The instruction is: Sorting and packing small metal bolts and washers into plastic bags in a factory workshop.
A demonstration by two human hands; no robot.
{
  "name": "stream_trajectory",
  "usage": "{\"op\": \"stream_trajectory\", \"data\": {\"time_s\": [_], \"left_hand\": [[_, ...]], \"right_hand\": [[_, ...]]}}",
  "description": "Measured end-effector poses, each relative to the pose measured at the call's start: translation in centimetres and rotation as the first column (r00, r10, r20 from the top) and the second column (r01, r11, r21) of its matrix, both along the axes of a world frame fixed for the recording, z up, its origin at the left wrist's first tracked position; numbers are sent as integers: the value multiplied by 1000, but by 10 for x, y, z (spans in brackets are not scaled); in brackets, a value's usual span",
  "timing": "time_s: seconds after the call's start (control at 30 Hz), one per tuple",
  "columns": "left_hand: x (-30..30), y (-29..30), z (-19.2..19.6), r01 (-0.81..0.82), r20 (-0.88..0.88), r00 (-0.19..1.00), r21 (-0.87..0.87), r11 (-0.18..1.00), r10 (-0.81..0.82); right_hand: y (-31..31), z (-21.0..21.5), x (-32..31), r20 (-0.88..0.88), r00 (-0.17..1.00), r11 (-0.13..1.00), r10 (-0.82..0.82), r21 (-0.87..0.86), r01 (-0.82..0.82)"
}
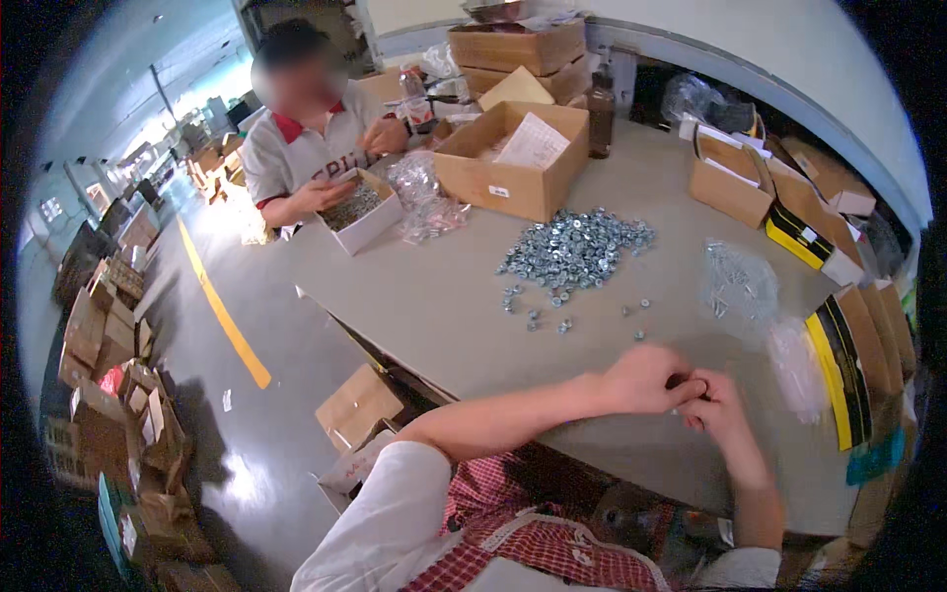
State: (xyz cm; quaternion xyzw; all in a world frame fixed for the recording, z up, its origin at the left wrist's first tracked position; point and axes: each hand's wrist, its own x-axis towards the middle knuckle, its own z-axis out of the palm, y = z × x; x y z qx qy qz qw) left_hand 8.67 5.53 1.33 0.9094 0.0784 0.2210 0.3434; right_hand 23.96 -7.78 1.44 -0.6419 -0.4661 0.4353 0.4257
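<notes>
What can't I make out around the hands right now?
Head view only:
- Whatever the left hand and right hand pinch between them: hidden by the fingers, too small.
- Single pieces in the pile of nuts: too small to tell apart.
- Clear bag contents: blurred by the plastic.

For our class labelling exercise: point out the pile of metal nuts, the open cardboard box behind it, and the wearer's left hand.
pile of metal nuts [577, 247], head view, middle of the heap.
open cardboard box [498, 185], head view, front wall.
left hand [646, 380], head view, back of the hand.
</notes>
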Motion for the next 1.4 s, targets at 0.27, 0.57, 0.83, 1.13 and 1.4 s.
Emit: {"op": "stream_trajectory", "data": {"time_s": [0.27, 0.57, 0.83, 1.13, 1.4], "left_hand": [[25, -1, -22, 209, 95, 978, -444, 871, -186], [23, 4, -29, 298, 179, 954, -626, 720, -240], [26, -4, -38, 301, 268, 953, -763, 573, -144], [11, -10, -4, -202, -97, 976, -47, 978, 197], [10, 26, 2, -109, -227, 973, -579, 808, -31]], "right_hand": [[-10, -7, -5, -125, 980, 967, -155, 182, 176], [-3, -20, 16, -164, 979, 966, -118, 211, 151], [-7, 4, -15, -501, 805, 913, -318, 66, 402], [-5, 9, -4, 885, 241, 883, -397, 441, -164], [-8, 43, -9, 895, 403, 853, -194, 357, -382]]}}
